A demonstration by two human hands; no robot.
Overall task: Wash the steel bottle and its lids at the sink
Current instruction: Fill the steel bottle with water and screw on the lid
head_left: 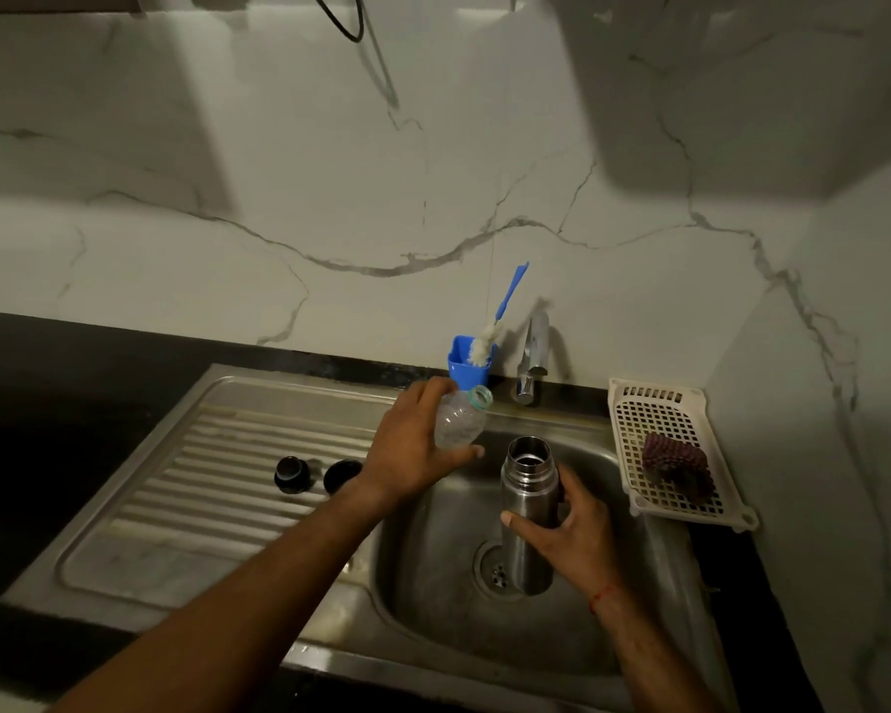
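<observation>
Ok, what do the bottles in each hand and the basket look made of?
The steel bottle, gripped by the right hand: brushed metal, dull sheen. The small bottle in the left hand: clear plastic, see-through, probably thin. The basket: matte cream plastic, judging by its moulded lattice.

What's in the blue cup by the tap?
A bottle brush stands in the blue cup, white bristles down, blue handle up. The cup's wall hides anything deeper; the plastic bottle covers its base.

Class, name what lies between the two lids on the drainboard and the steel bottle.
The left hand, holding a plastic bottle, lies between the lids and the steel bottle; the head view shows it.
</observation>
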